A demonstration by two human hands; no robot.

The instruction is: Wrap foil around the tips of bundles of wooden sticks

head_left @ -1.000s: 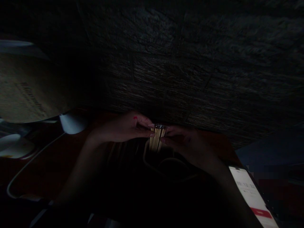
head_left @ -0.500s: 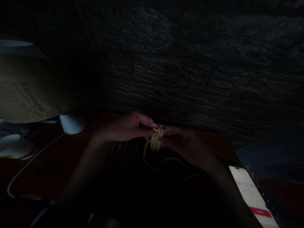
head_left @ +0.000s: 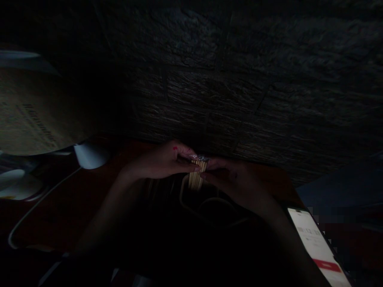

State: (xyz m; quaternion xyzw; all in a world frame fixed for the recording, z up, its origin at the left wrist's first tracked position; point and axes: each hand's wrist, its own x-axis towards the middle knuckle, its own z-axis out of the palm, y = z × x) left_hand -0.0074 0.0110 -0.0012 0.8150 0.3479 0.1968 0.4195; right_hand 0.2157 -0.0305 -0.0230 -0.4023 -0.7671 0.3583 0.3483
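A bundle of thin pale wooden sticks [head_left: 196, 180] stands upright between my hands, with shiny clear plastic wrap [head_left: 200, 158] at its top. My left hand [head_left: 167, 159] is closed on the bundle from the left, its thumb across the sticks near the top. From the right, my right hand [head_left: 230, 175] pinches the bundle, thumb in front and fingers behind. Under the sticks is a dark container with a pale rim [head_left: 181, 195]; its inside is too dark to make out. More thin sticks show faintly left of it.
A lit phone [head_left: 317, 243] lies at the right. On the left are a large brown paper bag [head_left: 36, 111] with print, a white cone-shaped object [head_left: 91, 156], a white cable [head_left: 38, 203] and a white dish [head_left: 22, 185]. A dark stone-textured wall [head_left: 191, 87] rises behind the table.
Both hands keep their grip on the stick bundle, with only a slight shift of the left hand and fingers. The view has moved very little.
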